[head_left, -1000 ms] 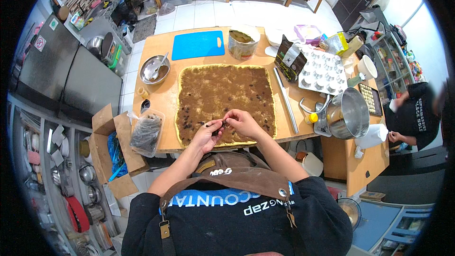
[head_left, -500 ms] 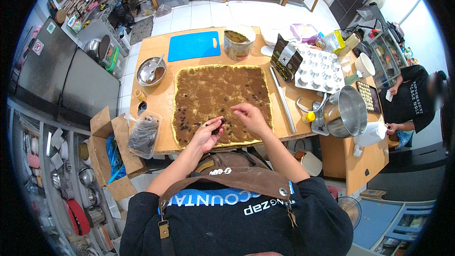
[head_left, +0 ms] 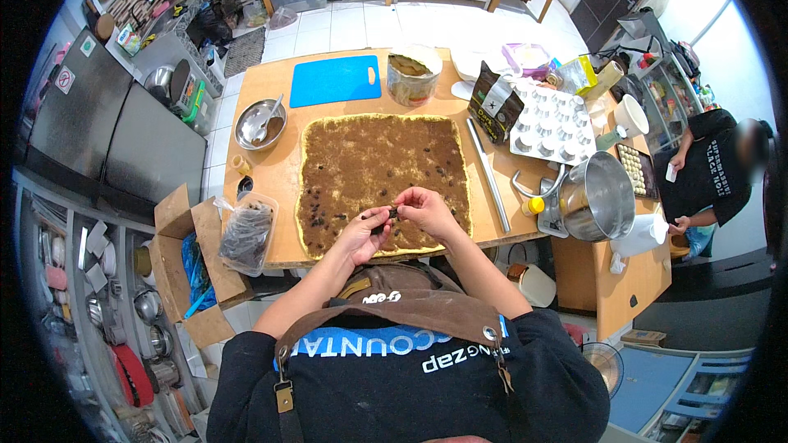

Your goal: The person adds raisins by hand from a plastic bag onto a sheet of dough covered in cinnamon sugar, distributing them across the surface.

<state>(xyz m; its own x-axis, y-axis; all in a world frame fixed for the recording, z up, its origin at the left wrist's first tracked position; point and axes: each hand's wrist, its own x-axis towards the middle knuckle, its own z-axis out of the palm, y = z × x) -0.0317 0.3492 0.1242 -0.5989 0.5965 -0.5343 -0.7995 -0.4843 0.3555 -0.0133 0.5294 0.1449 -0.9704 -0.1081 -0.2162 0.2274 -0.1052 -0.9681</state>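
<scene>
A rectangle of pale dough (head_left: 386, 160) covered in brown spread lies on the wooden table (head_left: 258, 78), dotted with small dark pieces mostly along its left and right sides. My left hand (head_left: 366, 235) is cupped over its near part, closed around dark pieces (head_left: 379, 226). My right hand (head_left: 425, 215) meets it, thumb and fingertips pinched on a small dark piece (head_left: 392, 212). A plastic tub with a crumpled bag of dark stuff (head_left: 246, 234) stands left of the dough, and a metal rod (head_left: 488, 174) lies to its right.
Steel bowl with spoon (head_left: 260, 124), blue board (head_left: 335, 80), round container (head_left: 413, 75), black pouch (head_left: 494, 103), muffin tray (head_left: 552, 123) and mixer bowl (head_left: 596, 197) share the table. An open carton (head_left: 197, 262) sits left. Another person (head_left: 710, 180) stands at right.
My right hand moved away from the left half a second ago and is back against it now. The scene has shifted slightly in view. The other person's upper hand has shifted left.
</scene>
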